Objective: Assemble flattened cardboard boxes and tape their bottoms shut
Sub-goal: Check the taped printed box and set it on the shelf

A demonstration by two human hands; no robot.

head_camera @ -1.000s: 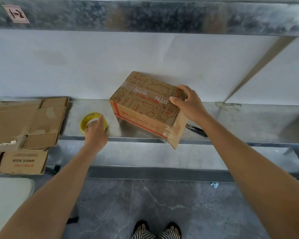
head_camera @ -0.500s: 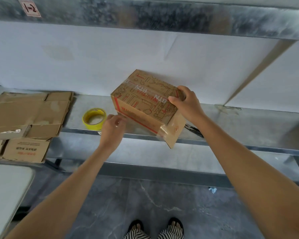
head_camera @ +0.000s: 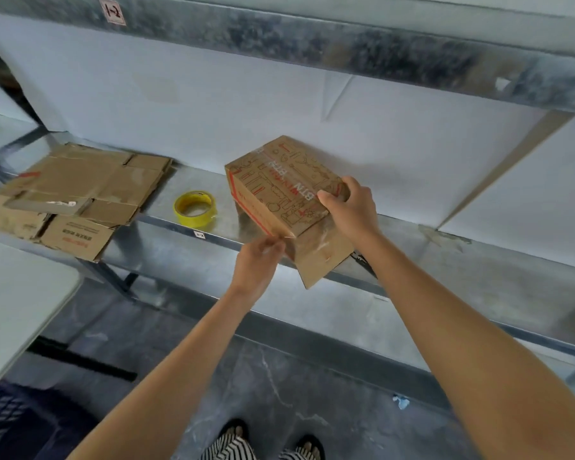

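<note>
An assembled brown cardboard box [head_camera: 276, 190] with red and white print is tilted on the metal shelf [head_camera: 478, 260], clear tape across its upper face. My right hand [head_camera: 349, 207] grips its right upper edge. My left hand [head_camera: 259, 260] pinches at the box's near lower corner, fingers closed on the tape end there. A yellow tape roll [head_camera: 195, 209] lies on the shelf to the box's left, apart from both hands. A stack of flattened cardboard boxes [head_camera: 77, 190] lies at the shelf's left end.
A black tool [head_camera: 362, 260] pokes out from under the box at its right. An upper shelf beam [head_camera: 312, 44] runs overhead. A white table corner [head_camera: 17, 300] is at the lower left, a dark crate [head_camera: 10, 423] below it.
My left hand left the yellow tape roll and moved right to the box's near lower corner. The view shifted, so the roll and flat boxes appear farther right. The right hand kept its grip.
</note>
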